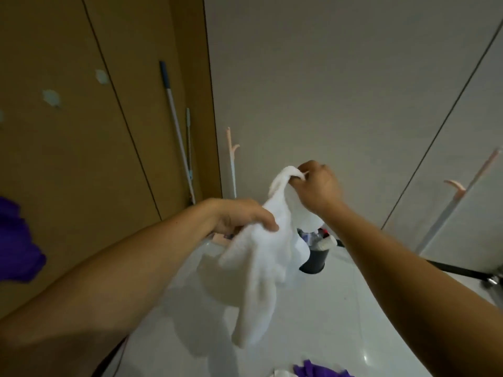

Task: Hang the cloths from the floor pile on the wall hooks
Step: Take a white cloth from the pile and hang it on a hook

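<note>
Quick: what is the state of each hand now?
Left hand: closed, grips the white cloth at its middle.
Right hand: closed, pinches the cloth's top end.

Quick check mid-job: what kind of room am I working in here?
Probably a cleaning-storage corner, perhaps near a washroom: mop handles lean in the corner, a black bucket holding bottles stands on the glossy white floor, and pink hooks sit on the wall.
</note>
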`<state>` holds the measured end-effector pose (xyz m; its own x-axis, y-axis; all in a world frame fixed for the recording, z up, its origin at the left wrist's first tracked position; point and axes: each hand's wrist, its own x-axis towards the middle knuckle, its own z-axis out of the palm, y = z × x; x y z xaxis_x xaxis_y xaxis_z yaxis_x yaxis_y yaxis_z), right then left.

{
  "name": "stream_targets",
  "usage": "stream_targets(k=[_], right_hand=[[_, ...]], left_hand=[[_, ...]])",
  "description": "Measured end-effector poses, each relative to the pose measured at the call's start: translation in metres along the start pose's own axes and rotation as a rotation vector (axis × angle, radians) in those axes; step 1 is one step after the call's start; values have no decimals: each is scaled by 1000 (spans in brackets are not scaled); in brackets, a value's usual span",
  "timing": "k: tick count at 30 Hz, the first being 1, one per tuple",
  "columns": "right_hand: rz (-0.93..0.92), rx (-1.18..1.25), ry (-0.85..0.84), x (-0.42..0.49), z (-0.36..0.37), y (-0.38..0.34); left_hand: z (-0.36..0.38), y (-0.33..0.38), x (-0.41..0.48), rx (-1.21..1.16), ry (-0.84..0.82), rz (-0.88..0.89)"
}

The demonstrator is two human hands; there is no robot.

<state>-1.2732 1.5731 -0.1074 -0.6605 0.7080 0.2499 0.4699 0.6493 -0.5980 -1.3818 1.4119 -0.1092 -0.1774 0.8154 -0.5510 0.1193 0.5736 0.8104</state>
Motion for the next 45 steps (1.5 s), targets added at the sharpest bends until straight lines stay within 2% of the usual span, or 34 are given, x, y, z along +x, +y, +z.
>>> stream_targets(k=[3, 6, 12, 14, 17, 20, 25, 27, 30, 32, 34, 39, 42, 45], right_hand=[[187, 273, -307, -4, 1, -10], [303, 431, -557, -23, 6, -5], [489, 668, -905, -57, 56, 7], [522, 828, -992, -62, 73, 6], [470, 1132, -1131, -62, 85, -6], [424, 1261, -1005, -56, 81, -28], [338, 1231, -764, -51, 71, -58], [341, 1184, -635, -43, 60, -64], [328, 1116, -403, -16, 29, -71], [327, 1195, -280, 6, 5, -75], [335, 1271, -204, 21, -12, -76], [259, 971, -236, 23, -18, -71], [247, 914, -175, 28, -29, -66], [189, 783, -227, 28, -34, -61]], left_hand=[[-11, 7, -20, -403, 171, 219], [-21, 12, -37, -584, 320, 319], [-18, 25, -75, -641, 460, 419], [-16, 30, -88, -658, 509, 467], [-17, 32, -111, -680, 549, 510], [-21, 24, -136, -706, 576, 524], [-20, 20, -166, -701, 601, 485], [-24, 19, -175, -643, 647, 396], [-34, 3, -194, -569, 837, 175], [-45, -17, -205, -535, 984, 53], [-52, -32, -215, -547, 1032, 8], [-53, -44, -226, -576, 1066, 2], [-52, -45, -227, -684, 1063, 56], [-50, -42, -222, -713, 1065, 95]])
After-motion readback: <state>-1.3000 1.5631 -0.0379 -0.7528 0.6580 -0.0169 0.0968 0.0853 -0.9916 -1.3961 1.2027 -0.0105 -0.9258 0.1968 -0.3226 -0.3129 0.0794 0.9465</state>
